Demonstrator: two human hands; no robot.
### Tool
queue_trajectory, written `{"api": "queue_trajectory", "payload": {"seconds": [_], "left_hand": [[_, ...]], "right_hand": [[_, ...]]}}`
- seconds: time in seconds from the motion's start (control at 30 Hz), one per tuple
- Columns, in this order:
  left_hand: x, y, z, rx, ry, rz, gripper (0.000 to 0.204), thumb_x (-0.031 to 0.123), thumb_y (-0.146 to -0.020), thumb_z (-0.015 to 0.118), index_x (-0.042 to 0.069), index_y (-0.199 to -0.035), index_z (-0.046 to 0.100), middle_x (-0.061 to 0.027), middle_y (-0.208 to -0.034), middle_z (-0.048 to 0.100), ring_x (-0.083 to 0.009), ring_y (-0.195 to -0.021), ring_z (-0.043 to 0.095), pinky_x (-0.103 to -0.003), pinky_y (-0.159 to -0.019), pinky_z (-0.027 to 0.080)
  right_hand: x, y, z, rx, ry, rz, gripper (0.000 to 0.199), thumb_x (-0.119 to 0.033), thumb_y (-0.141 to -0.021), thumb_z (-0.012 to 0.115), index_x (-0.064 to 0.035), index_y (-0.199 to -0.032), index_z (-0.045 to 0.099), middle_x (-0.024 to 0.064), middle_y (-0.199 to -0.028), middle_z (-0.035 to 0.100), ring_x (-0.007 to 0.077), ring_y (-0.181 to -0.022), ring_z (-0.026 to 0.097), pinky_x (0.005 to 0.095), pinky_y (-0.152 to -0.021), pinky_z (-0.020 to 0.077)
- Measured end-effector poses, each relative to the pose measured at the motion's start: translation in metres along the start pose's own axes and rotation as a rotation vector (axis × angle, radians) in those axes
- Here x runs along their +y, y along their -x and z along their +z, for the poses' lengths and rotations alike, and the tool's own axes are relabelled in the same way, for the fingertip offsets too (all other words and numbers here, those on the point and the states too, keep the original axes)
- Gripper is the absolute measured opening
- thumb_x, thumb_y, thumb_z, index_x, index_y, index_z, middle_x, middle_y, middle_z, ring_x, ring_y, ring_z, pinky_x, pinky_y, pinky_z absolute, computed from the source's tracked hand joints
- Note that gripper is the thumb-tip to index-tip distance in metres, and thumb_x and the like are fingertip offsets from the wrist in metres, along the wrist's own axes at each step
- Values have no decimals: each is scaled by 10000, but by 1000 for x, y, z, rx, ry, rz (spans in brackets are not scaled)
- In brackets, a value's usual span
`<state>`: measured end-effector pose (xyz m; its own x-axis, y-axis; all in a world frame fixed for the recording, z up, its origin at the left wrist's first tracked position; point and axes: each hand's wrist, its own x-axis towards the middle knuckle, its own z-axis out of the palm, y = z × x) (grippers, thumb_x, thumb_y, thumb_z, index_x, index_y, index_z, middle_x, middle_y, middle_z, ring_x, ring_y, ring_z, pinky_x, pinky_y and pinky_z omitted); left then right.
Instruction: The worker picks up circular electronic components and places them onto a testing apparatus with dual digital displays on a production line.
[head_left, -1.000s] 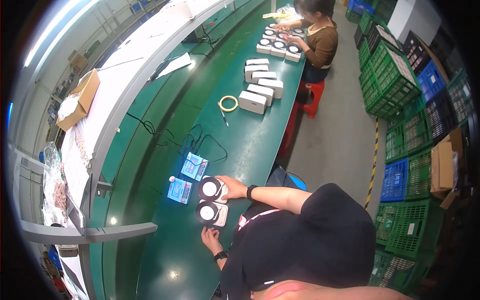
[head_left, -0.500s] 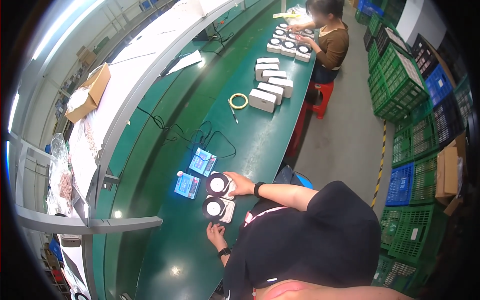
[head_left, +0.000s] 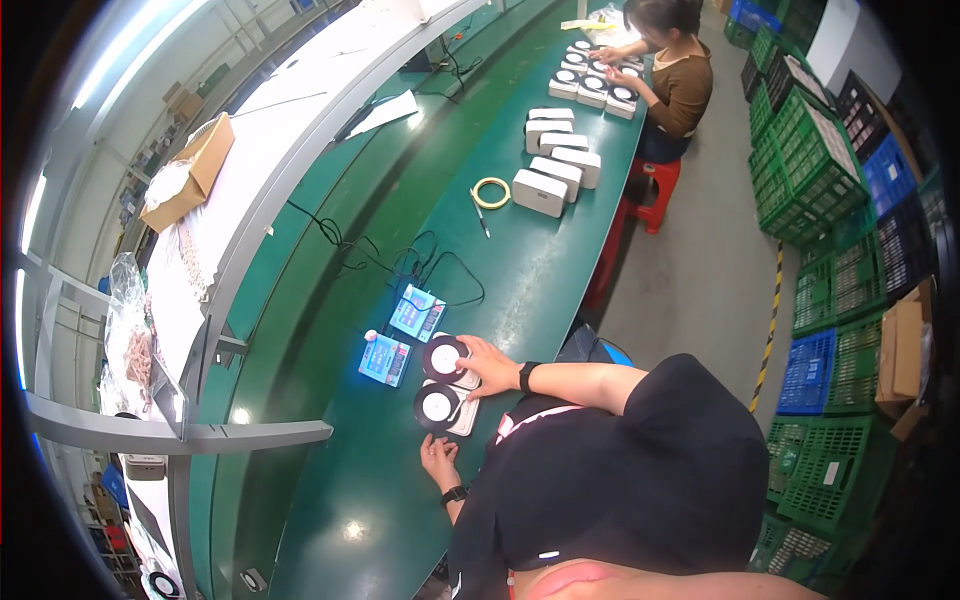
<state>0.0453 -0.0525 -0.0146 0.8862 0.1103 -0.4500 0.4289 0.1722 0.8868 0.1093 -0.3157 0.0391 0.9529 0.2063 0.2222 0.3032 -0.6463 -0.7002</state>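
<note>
Two small white boxy devices with round dark discs lie side by side on the green table. My right hand is wrapped over the side of the far device, its thumb reaching onto the pale disc centre. The near device sits against it. Beside its near edge, my left hand rests on the table with fingers loosely bent and apart, nothing visible in it. Just left of the devices are two small units with lit blue screens, one farther off and one nearer.
Black cables run from the screen units. Farther along are a coiled yellow cable, several upright white boxes and more disc-topped devices before a seated co-worker. A grey metal frame bar crosses at left; crates stand at right.
The whole view has shifted slightly. My right thumb has moved from the far device's side onto its disc. My left fingers have loosened a little beside the near device.
</note>
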Motion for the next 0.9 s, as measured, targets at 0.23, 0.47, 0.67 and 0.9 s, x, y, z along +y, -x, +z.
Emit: {"api": "queue_trajectory", "payload": {"seconds": [0.23, 0.47, 0.67, 0.9], "left_hand": [[-3, 3, -4, -10, 28, 14, 384, 126, -886, 519, -16, -1217, 386, -107, -894, 558, -120, -660, 563, -220, -581, 495], [2, 2, 3, 3, 7, -6, 373, 120, -886, 518, -16, -1212, 395, -101, -899, 562, -115, -657, 562, -220, -582, 495], [2, -2, -1, 8, -38, -8, 349, 88, -886, 502, -15, -1204, 402, -100, -883, 568, -124, -652, 571, -232, -582, 505], [8, -2, 4, 45, -53, -40, 342, 79, -869, 523, -20, -1180, 420, -111, -866, 586, -132, -638, 585, -241, -569, 509]], "right_hand": [[18, 28, -29, -37, 137, 15, 558, -344, -522, 791, -90, -926, 500, 253, -1284, 305, 440, -1185, 300, 493, -951, 302], [69, 61, -65, 65, 25, 101, 550, -297, -507, 783, -83, -926, 497, 245, -1220, 382, 434, -1110, 377, 453, -934, 345], [142, 29, -112, 483, -380, 459, 478, -213, -573, 771, -69, -939, 500, 84, -936, 555, 184, -917, 530, 304, -842, 413], [232, -16, -157, 765, -480, 652, 309, -259, -741, 673, -44, -943, 579, 64, -904, 587, 148, -869, 525, 266, -787, 407]]}}
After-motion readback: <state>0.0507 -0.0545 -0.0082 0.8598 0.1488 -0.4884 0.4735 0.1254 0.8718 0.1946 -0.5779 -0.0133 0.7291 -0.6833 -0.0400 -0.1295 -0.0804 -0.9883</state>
